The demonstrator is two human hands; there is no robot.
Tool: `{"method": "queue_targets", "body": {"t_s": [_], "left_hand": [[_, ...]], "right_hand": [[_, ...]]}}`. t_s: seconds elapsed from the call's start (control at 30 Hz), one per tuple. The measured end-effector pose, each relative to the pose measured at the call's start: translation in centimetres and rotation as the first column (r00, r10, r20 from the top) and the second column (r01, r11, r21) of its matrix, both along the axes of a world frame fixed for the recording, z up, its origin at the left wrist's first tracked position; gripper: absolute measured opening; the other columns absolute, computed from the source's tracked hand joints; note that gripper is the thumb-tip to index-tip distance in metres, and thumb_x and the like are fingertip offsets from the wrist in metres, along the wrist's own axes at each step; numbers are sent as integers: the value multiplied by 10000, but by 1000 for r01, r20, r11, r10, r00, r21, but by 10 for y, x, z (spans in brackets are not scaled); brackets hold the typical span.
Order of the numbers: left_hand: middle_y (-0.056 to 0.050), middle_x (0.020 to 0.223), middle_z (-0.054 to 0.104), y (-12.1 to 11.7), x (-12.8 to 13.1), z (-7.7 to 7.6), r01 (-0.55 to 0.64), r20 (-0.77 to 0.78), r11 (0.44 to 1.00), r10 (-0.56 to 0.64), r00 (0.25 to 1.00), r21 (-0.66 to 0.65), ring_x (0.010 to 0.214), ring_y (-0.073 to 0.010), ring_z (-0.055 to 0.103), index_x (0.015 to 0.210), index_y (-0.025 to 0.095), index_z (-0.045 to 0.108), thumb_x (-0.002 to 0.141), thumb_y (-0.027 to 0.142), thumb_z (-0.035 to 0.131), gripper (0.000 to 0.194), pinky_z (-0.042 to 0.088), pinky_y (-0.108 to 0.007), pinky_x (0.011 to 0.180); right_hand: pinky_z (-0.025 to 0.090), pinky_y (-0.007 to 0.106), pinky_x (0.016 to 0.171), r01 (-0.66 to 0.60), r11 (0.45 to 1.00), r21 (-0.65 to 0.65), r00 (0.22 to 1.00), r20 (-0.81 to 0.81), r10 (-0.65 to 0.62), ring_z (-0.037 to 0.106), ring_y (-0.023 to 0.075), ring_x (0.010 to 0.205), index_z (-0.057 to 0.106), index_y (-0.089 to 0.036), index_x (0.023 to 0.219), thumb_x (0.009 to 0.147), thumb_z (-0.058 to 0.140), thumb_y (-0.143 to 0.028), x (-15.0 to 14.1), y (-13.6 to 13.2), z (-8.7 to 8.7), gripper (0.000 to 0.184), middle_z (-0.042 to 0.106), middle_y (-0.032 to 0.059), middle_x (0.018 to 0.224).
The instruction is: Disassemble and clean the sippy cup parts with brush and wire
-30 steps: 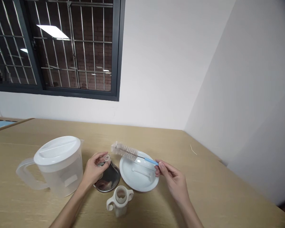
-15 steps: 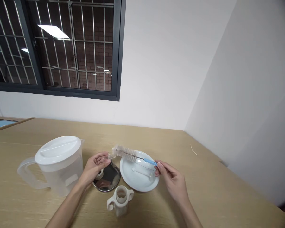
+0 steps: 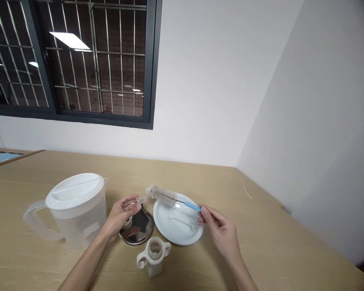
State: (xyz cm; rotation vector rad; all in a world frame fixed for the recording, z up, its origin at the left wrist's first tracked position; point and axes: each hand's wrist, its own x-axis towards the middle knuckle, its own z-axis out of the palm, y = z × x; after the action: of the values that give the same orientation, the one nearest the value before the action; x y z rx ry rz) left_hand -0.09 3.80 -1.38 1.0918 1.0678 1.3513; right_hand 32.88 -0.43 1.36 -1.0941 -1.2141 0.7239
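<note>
My left hand pinches a small clear bottle nipple with its tip pointing right. In my right hand is a bottle brush, gripped by its blue handle. The brush's white bristles point left, close to the nipple but a little apart from it. Below the brush lies a white plate with a thin whitish stick on it. Under my left hand is a dark shiny metal tray bearing a cream ring, partly hidden. A baby bottle with two handles stands open-topped in front.
At the left stands a translucent pitcher with a white lid and a handle. A thin pale strip lies at the right on the wooden table. Behind the table are a white wall and a barred window.
The brush head has shifted slightly to the right, away from the nipple. Both hands keep their hold and have hardly moved.
</note>
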Motion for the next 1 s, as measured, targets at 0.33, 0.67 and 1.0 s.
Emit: {"method": "queue_targets", "body": {"t_s": [0.33, 0.67, 1.0], "left_hand": [[-85, 963, 762, -9, 16, 16, 13, 474, 986, 68, 878, -167, 898, -152, 729, 999, 132, 683, 747, 35, 756, 279, 584, -219, 854], [-71, 978, 766, -7, 15, 8, 24, 377, 990, 31, 926, -139, 848, -113, 711, 1054, 150, 687, 713, 143, 834, 371, 551, -143, 744], [-101, 1010, 750, -9, 8, 13, -59, 160, 997, 66, 985, -47, 875, -177, 707, 1108, 155, 607, 640, 332, 882, 571, 518, -231, 754]], "right_hand": [[589, 336, 713, -36, 999, 10, 996, -81, 37, 671, 199, 655, 778, -133, 990, 773, 745, -493, -2, 0, -6, 422, 696, 46, 628], [597, 344, 739, -8, 999, 39, 998, -69, 10, 690, 213, 693, 776, -140, 1006, 784, 743, -466, 0, 0, -9, 396, 704, 51, 647], [586, 365, 753, 33, 999, 0, 994, -102, -33, 665, 200, 652, 776, -125, 988, 766, 749, -499, 0, 0, -6, 436, 714, 57, 672]]}}
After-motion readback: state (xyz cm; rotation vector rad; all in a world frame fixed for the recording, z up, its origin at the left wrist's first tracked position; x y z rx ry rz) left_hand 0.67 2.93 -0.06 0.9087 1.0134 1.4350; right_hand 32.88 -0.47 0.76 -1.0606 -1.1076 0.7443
